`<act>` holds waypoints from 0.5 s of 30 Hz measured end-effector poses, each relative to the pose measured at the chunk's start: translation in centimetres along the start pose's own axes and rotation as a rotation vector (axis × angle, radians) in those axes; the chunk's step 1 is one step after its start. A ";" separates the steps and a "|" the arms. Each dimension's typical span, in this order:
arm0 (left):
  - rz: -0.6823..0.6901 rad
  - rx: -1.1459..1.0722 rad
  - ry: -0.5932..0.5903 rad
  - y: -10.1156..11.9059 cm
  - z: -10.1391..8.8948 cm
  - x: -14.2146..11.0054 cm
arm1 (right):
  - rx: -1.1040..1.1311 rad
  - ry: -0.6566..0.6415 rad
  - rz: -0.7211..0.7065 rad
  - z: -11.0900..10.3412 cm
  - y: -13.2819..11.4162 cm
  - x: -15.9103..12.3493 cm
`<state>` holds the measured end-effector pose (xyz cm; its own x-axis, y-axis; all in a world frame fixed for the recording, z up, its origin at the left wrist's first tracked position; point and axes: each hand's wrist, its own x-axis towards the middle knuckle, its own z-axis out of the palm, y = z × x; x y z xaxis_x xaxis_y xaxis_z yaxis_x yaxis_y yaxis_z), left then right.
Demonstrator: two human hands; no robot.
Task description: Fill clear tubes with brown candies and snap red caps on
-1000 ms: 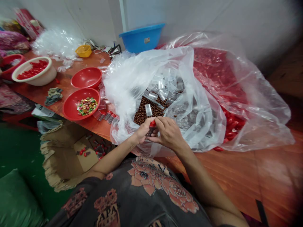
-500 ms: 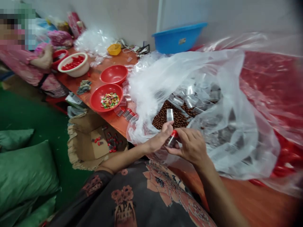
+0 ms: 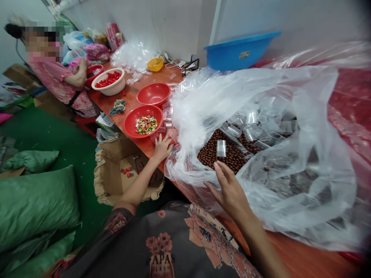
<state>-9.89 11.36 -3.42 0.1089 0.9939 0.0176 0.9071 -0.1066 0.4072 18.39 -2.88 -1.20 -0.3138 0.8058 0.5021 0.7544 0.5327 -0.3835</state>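
Note:
My left hand [image 3: 162, 148] is stretched out at the table's front edge, its fingers spread over the small red-capped containers [image 3: 171, 142] beside a red bowl of wrapped sweets [image 3: 147, 125]. What lies under its fingers is partly hidden. My right hand [image 3: 228, 189] hovers over the near edge of a large clear plastic bag [image 3: 199, 112], fingers apart and holding nothing. Inside the bag are brown balls [image 3: 210, 154]. A clear plastic cup [image 3: 221, 148] lies on them, just beyond my right fingertips. More clear cups [image 3: 252, 131] are heaped further back in the bag.
Below the table edge stands a torn cardboard box [image 3: 101, 177] with red-capped containers in it. An upper red bowl [image 3: 153, 94], a white basin of red caps [image 3: 113, 90] and a blue basin [image 3: 242, 52] stand behind. A co-worker [image 3: 55, 73] is at the far left.
A red-capped container was between both hands earlier. My hands have since separated: the left reached leftward to the capped containers, the right opened by the bag. The view swung left.

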 end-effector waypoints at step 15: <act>0.029 0.080 0.009 -5.3 -0.8 -7.6 | -0.015 0.107 0.005 -0.7 0.7 -2.3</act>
<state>-15.80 4.42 -4.98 0.1327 0.9905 0.0365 0.9332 -0.1372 0.3322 20.07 -4.54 -2.06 -0.2471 0.7756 0.5808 0.7643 0.5244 -0.3752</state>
